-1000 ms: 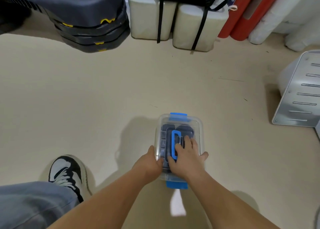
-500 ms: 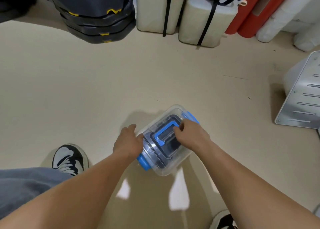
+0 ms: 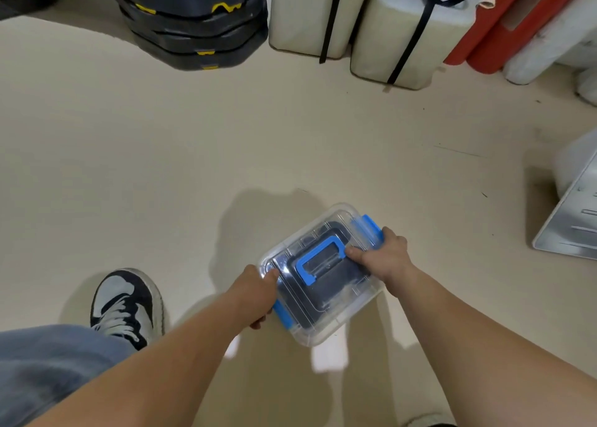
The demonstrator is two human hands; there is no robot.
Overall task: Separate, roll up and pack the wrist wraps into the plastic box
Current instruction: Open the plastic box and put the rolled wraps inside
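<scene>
Plastic box (image 3: 339, 313) on floor (image 3: 226, 135), lid on, dark wrist wraps (image 3: 298, 297) inside. Left hand (image 3: 258, 294) curls round near-left latch (image 3: 284, 318); right hand (image 3: 384, 252) curls round far-right latch (image 3: 370, 226); thumbs on lid. Likely latching: press 2 latches evenly, keep box flat.

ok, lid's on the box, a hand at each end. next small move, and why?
Probably flip the blue latches: left hand and right hand each grip a latch end of the plastic box, lid on, dark contents inside. Can't tell whether the latches are snapped.
</scene>
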